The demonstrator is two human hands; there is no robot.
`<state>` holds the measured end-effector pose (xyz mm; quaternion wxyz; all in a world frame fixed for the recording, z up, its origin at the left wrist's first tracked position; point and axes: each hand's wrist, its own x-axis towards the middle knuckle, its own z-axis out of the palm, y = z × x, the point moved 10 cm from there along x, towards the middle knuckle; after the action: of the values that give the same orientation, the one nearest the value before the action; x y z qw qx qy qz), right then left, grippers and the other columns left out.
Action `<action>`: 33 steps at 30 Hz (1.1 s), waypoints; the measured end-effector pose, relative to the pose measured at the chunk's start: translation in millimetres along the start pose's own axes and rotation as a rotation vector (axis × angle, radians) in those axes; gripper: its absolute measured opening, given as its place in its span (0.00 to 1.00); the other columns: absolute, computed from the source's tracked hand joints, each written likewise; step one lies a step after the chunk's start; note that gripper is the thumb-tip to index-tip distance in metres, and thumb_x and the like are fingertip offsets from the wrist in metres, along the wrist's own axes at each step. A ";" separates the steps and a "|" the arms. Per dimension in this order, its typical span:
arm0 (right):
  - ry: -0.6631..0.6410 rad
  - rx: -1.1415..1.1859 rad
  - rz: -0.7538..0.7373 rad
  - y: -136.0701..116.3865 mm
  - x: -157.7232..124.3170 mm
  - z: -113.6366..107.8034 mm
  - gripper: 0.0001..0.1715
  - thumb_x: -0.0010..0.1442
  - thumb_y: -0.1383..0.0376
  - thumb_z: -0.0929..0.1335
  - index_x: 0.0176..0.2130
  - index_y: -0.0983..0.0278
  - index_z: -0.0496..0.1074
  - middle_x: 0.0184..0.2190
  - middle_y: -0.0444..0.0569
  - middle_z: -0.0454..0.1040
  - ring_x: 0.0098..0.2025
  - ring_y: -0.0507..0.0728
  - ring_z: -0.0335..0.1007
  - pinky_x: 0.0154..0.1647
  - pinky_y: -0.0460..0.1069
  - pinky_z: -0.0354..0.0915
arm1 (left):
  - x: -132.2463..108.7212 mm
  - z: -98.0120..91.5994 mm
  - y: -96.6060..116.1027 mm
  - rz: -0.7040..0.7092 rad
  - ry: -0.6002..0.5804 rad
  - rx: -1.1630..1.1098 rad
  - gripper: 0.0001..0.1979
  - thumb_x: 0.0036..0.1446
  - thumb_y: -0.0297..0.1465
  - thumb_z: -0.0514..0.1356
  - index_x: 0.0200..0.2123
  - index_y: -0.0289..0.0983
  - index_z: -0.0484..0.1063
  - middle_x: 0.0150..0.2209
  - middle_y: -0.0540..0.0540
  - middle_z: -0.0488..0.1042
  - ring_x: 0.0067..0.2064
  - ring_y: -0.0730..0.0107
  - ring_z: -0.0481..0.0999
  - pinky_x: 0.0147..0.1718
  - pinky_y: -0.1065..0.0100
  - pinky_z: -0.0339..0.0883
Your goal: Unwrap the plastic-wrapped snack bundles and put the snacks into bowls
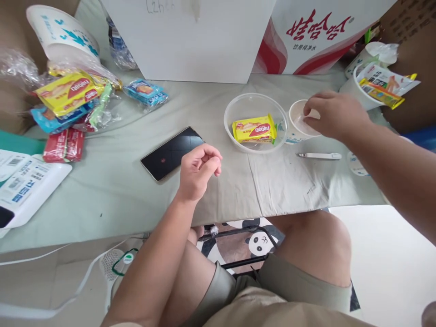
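Observation:
My right hand (337,113) reaches over the white paper cup (296,136). Its thumb and fingertips dip into the mouth, with a gap between them. Something pale and translucent lies inside the cup, too unclear to name. Left of the cup is a round clear plastic bowl (238,144), holding a yellow nabati snack pack (254,129) with a bit of green wrapper beside it. My left hand (200,170) hovers at the right end of a black phone (170,154), fingers curled in with nothing visible in them. A white utility knife (322,156) rests in front of the cup.
Wrapped snacks (68,93) are heaped at the left, near a large paper bucket (64,34). A blue snack pack (146,91) lies behind the phone. White cartons (197,41) stand along the back. Another cup (364,93) at the right contains snack packets. A round lid (357,163) sits under my right forearm.

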<state>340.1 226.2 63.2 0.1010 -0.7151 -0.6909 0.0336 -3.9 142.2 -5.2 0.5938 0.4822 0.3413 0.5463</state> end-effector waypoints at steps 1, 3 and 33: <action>-0.031 -0.078 -0.001 -1.5 0.5 3.2 0.13 0.43 0.76 0.81 0.26 0.64 0.79 0.37 0.44 0.79 0.28 0.44 0.47 0.31 0.51 0.44 | 1.3 -4.3 3.6 0.013 0.023 -0.006 0.04 0.55 0.31 0.64 0.28 0.38 0.76 0.19 0.53 0.70 0.20 0.75 0.68 0.22 0.70 0.62; -0.106 -0.226 0.043 -1.2 -1.2 8.1 0.06 0.51 0.71 0.80 0.30 0.62 0.82 0.35 0.43 0.76 0.27 0.46 0.43 0.31 0.52 0.42 | 3.7 -13.6 11.3 0.038 0.076 -0.044 0.05 0.54 0.31 0.64 0.27 0.38 0.76 0.18 0.53 0.68 0.20 0.75 0.66 0.22 0.70 0.61; -0.308 0.223 -0.286 -380.2 104.4 148.5 0.32 0.52 0.76 0.73 0.54 0.57 0.71 0.45 0.52 0.73 0.52 0.65 0.72 0.60 0.67 0.66 | -8.9 -125.2 40.7 -0.043 0.485 -0.362 0.17 0.60 0.42 0.57 0.23 0.38 0.68 0.17 0.52 0.60 0.19 0.75 0.59 0.21 0.71 0.57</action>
<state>-56.4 354.1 0.2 0.0765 -0.5808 -0.7844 0.2037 -135.1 156.0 -5.7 0.5828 0.2166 0.3801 0.6848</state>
